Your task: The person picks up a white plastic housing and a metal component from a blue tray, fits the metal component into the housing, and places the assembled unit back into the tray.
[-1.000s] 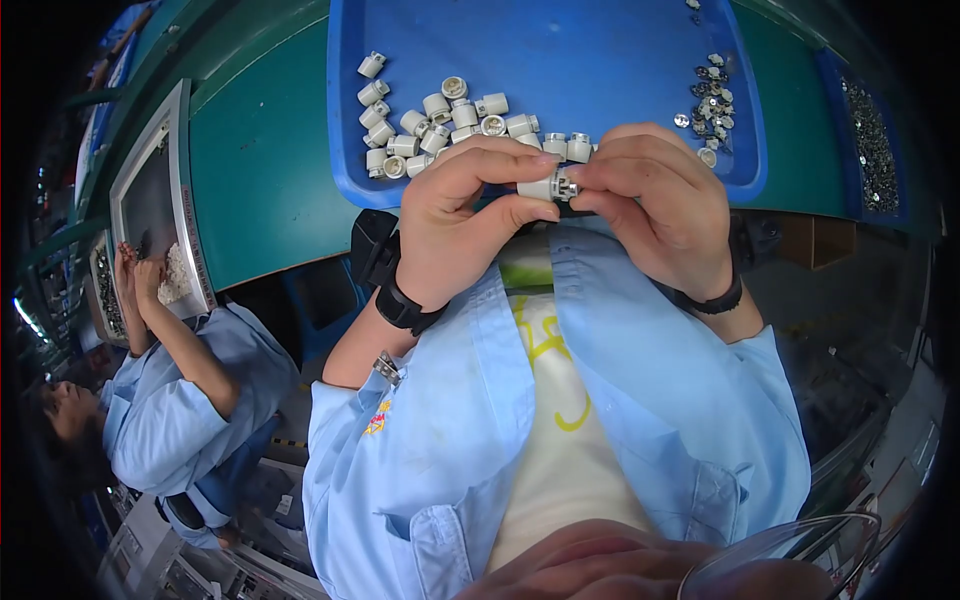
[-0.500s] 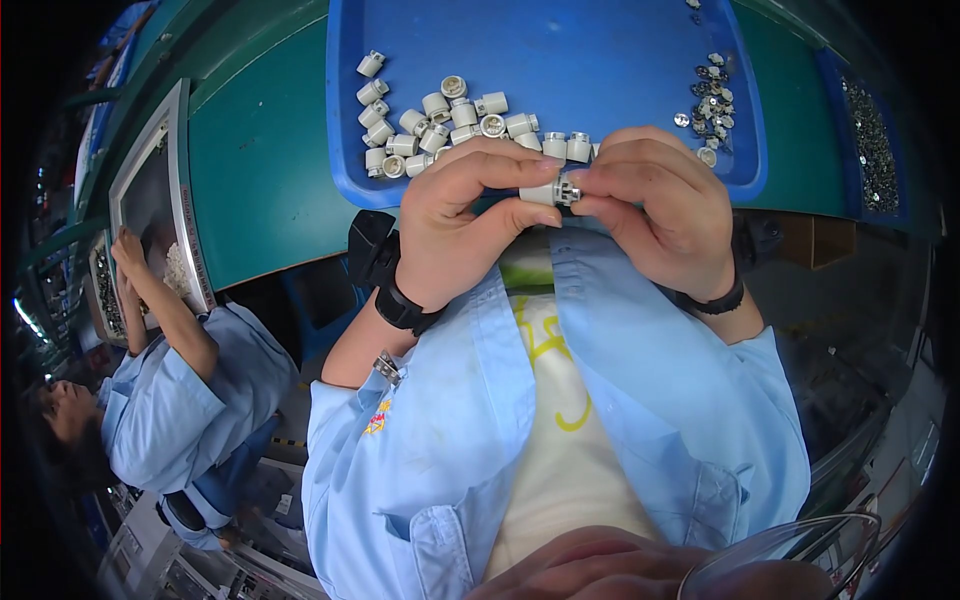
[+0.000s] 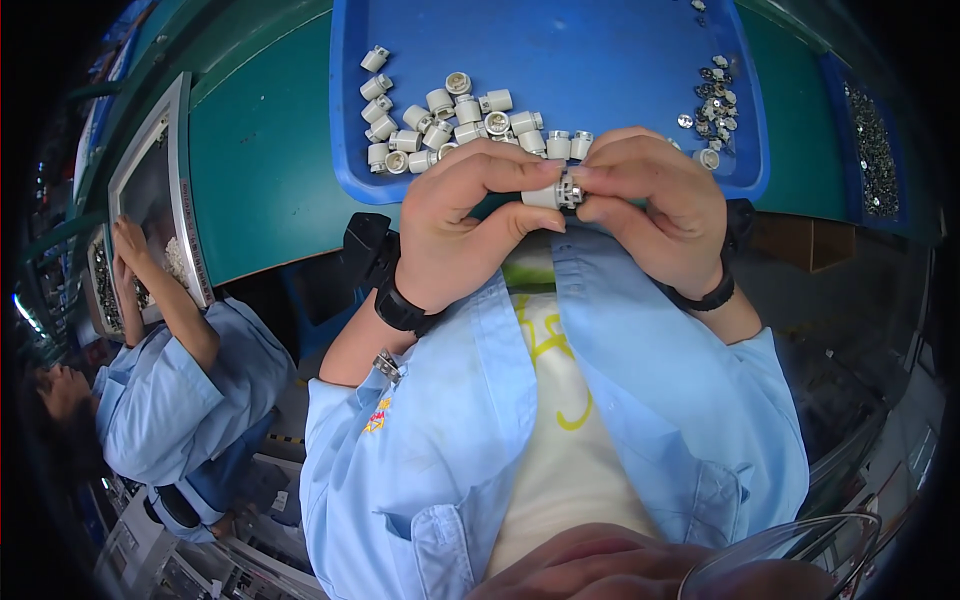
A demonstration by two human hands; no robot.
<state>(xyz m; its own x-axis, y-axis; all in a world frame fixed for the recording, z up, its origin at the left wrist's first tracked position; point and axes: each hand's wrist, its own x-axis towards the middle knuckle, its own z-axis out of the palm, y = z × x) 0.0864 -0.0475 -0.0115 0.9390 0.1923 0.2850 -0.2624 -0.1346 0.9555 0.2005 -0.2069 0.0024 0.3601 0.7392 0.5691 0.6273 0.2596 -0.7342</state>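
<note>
A white ceramic lamp socket (image 3: 541,198) lies sideways in front of my chest, just off the near edge of the blue tray. Thumb and fingers of my left hand (image 3: 452,222) pinch its white body. At its right end, my right hand (image 3: 664,208) closes its fingertips on a metal fitting (image 3: 571,190); the fingers partly cover the fitting. More lamp sockets (image 3: 467,110) lie scattered in the tray beyond my left hand. Small metal pieces (image 3: 716,105) form a loose pile at the tray's right side.
The blue tray (image 3: 590,60) rests on a green table (image 3: 262,150). Another blue tray (image 3: 870,150) with many small metal parts stands at right. On the left, a co-worker (image 3: 190,390) reaches over a framed tray (image 3: 185,190) holding white and metal parts.
Both my hands stay on the lamp socket, with the right fingers shifting slightly at its metal end. The view has moved a little. At left, the co-worker's hands have shifted slightly.
</note>
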